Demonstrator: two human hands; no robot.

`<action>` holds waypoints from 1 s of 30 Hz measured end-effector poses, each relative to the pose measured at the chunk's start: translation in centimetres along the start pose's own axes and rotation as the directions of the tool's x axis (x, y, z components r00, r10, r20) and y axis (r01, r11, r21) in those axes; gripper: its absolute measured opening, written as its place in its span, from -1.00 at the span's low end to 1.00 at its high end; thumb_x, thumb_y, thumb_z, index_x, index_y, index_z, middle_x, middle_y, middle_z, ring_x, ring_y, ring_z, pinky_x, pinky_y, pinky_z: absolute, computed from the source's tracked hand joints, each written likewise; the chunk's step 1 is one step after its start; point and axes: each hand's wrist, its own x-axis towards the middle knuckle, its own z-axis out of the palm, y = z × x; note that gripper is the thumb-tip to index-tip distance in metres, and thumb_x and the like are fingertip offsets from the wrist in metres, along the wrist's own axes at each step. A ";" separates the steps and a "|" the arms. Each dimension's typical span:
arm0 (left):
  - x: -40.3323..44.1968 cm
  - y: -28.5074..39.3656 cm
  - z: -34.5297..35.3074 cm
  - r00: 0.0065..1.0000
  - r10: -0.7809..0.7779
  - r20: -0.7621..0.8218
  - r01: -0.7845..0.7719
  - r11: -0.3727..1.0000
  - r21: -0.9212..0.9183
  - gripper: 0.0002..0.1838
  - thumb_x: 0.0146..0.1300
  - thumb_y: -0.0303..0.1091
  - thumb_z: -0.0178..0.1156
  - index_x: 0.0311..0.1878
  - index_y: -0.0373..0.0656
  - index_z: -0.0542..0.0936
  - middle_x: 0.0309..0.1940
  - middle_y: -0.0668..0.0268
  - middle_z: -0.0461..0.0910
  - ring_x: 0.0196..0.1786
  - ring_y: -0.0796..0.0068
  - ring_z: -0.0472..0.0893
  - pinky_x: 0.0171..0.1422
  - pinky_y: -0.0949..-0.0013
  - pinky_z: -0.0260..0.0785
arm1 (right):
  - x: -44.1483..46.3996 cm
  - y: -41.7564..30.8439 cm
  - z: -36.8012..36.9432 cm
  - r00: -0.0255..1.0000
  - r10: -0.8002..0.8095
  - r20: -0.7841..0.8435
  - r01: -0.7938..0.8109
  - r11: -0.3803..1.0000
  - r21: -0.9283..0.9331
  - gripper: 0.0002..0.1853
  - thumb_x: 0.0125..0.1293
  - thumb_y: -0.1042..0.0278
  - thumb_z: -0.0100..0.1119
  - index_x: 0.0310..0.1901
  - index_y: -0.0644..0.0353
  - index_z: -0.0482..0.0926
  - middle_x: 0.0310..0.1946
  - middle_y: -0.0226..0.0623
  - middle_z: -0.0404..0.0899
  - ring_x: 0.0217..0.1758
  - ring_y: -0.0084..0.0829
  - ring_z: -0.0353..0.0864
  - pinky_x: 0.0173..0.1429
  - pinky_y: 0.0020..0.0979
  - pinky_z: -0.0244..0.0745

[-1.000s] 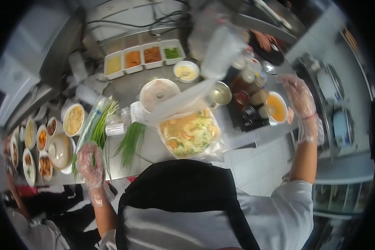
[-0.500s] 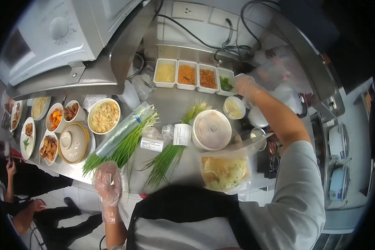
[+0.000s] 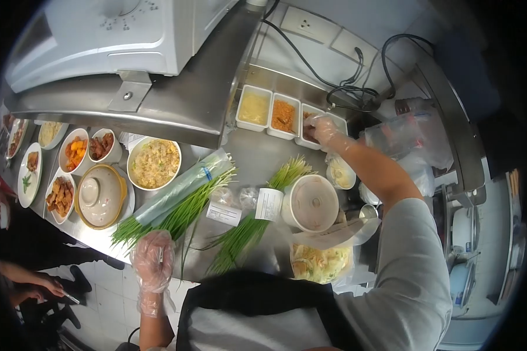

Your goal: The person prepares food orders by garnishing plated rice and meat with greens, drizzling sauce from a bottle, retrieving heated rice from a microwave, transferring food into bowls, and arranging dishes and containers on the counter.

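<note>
My right hand [image 3: 325, 130], in a clear plastic glove, reaches over the third white tub [image 3: 303, 141] in the row and covers most of its reddish-brown topping. Its fingers bend down together into the tub, and what they pinch is hidden. Left of it stand a tub of orange topping [image 3: 284, 115] and a tub of pale yellow food [image 3: 255, 108]. My left hand [image 3: 153, 261], gloved too, is curled closed at the counter's front edge. It is just below the green chives [image 3: 175, 205]; I cannot make out what is inside it.
A lidded round container [image 3: 313, 202] stands beside another bunch of chives [image 3: 240, 243]. Bagged shredded food [image 3: 322, 260] lies at the front. Fried rice [image 3: 153, 164], a lidded clay pot [image 3: 99, 196] and several dishes fill the left. A steel shelf [image 3: 152, 117] overhangs the back.
My right hand has moved left from the tub of green herbs to the tub of reddish-brown topping. My left hand stays curled near the chives. The camera view has shifted.
</note>
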 end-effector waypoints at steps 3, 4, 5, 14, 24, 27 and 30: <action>0.1 -0.3 0.2 1.000 0.017 -0.009 -0.017 0.999 -0.032 -0.74 -0.07 -0.63 0.22 -0.26 -0.14 0.58 -0.28 0.21 0.60 -0.22 0.18 0.60 -0.16 0.23 0.45 | -0.5 -1.2 -1.0 0.995 -0.072 -0.067 0.011 0.756 -0.654 -0.81 0.12 0.65 0.04 -0.26 0.27 0.62 -0.46 -0.19 0.59 -0.34 -0.38 0.63 -0.23 -0.33 0.56; -0.1 -0.5 0.1 1.000 0.001 -0.013 -0.002 1.000 -0.022 -0.74 -0.08 -0.63 0.23 -0.27 -0.14 0.58 -0.28 0.21 0.60 -0.22 0.18 0.60 -0.16 0.23 0.45 | -0.8 -1.5 -1.5 1.000 -0.030 -0.003 0.023 0.801 -0.598 -0.75 0.11 0.60 0.07 -0.17 0.21 0.60 -0.39 -0.18 0.62 -0.30 -0.34 0.64 -0.15 -0.30 0.56; -0.2 -0.7 0.1 1.000 0.020 -0.020 -0.021 0.998 -0.059 -0.74 -0.12 -0.64 0.24 -0.29 -0.14 0.59 -0.29 0.22 0.60 -0.22 0.18 0.60 -0.16 0.23 0.47 | -1.2 -1.7 -2.0 0.998 0.012 0.062 0.023 0.843 -0.538 -0.68 0.09 0.55 0.09 -0.07 0.14 0.59 -0.33 -0.17 0.64 -0.26 -0.30 0.65 -0.06 -0.26 0.55; -1.8 -0.5 -1.7 0.999 -0.039 0.002 0.039 0.998 -0.057 -0.73 -0.08 -0.63 0.26 -0.26 -0.16 0.56 -0.24 0.26 0.60 -0.18 0.19 0.61 -0.16 0.22 0.48 | -1.2 -4.3 -0.7 0.998 0.032 0.055 -0.007 0.915 -0.403 -0.58 0.04 0.75 0.01 -0.02 0.25 0.55 -0.33 -0.24 0.62 -0.25 -0.53 0.58 -0.18 -0.40 0.50; -2.5 0.1 -2.5 0.999 -0.044 -0.010 0.043 0.999 -0.022 -0.73 -0.08 -0.64 0.24 -0.25 -0.18 0.56 -0.25 0.23 0.60 -0.18 0.17 0.61 -0.15 0.21 0.48 | 5.8 8.8 -4.0 0.941 -0.290 0.178 0.338 0.738 -0.584 -0.79 -0.03 0.51 0.24 -0.29 0.11 0.65 -0.46 -0.41 0.61 -0.35 -0.43 0.62 -0.26 -0.40 0.55; -2.9 -0.7 -2.2 0.998 -0.049 0.032 0.049 0.999 0.002 -0.76 -0.07 -0.65 0.24 -0.29 -0.18 0.54 -0.26 0.21 0.60 -0.18 0.17 0.61 -0.13 0.22 0.48 | 3.9 6.1 -5.4 0.804 -0.275 0.527 0.472 -0.243 -0.848 -0.87 0.06 0.22 0.21 -0.36 0.00 0.65 -0.37 -0.41 0.64 -0.26 -0.34 0.65 -0.23 -0.35 0.57; -2.1 -0.4 -1.8 1.000 0.005 -0.025 -0.006 0.999 -0.034 -0.75 -0.08 -0.63 0.22 -0.28 -0.16 0.55 -0.28 0.20 0.60 -0.21 0.15 0.60 -0.13 0.22 0.46 | 4.1 1.7 -6.3 0.913 -0.183 0.365 0.377 0.033 -0.926 -0.82 0.18 0.30 0.05 -0.43 0.14 0.62 -0.49 -0.32 0.61 -0.56 -0.37 0.53 -0.46 -0.30 0.43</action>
